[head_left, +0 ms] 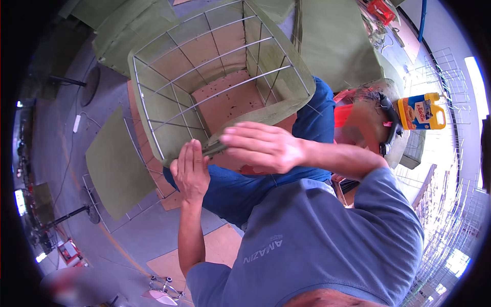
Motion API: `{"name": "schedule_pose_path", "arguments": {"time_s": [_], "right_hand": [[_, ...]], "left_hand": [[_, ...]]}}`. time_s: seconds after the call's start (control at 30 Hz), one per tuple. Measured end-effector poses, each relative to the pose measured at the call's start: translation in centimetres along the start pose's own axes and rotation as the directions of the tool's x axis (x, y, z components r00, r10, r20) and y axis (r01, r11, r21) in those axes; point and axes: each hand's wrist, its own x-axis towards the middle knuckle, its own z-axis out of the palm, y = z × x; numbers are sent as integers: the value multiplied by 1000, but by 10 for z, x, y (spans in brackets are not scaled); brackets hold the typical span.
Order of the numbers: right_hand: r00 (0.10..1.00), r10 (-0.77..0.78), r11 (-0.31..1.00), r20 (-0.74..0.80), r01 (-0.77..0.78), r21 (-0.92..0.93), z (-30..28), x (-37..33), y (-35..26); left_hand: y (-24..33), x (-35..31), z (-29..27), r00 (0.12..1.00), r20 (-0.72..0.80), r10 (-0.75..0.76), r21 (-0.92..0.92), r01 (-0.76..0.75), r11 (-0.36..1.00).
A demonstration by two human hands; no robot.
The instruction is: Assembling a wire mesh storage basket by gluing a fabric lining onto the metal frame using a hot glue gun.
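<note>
In front of me, against my legs, is a box-shaped metal wire frame (192,71) with green fabric (163,130) along its sides and folded over its rim. My left hand (192,171) is closed over the near-left corner of the rim, gripping the green fabric there. Just to its right, my right hand (263,148) lies flat along the near edge, its fingers stretched out together over the fabric. A narrow fold of the fabric shows between the two hands. What lies beneath my right palm is hidden.
A flat green panel (117,163) lies at the left. Green fabric (335,46) is spread beyond the frame. On the right stand a yellow jug (422,111) with a blue label and a stained round surface (360,123) bearing a black-handled tool. Wire grids (440,225) are stacked at far right.
</note>
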Motion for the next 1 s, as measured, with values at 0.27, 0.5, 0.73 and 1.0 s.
{"name": "schedule_pose_path", "arguments": {"time_s": [0.27, 0.5, 0.73, 1.0], "right_hand": [[967, 244, 831, 71, -171, -529, -45, -107, 44], [903, 250, 950, 349, -160, -266, -67, -81, 77], [715, 204, 966, 669, -256, -21, -77, -64, 111], [969, 127, 958, 214, -64, -279, -75, -39, 55]], "left_hand": [[109, 77, 14, 972, -78, 223, -219, -235, 947], [114, 117, 38, 986, 34, 162, -298, -144, 944], [109, 138, 12, 932, 353, 82, -427, 83, 900], [81, 78, -17, 999, -35, -23, -157, 18, 987]]}}
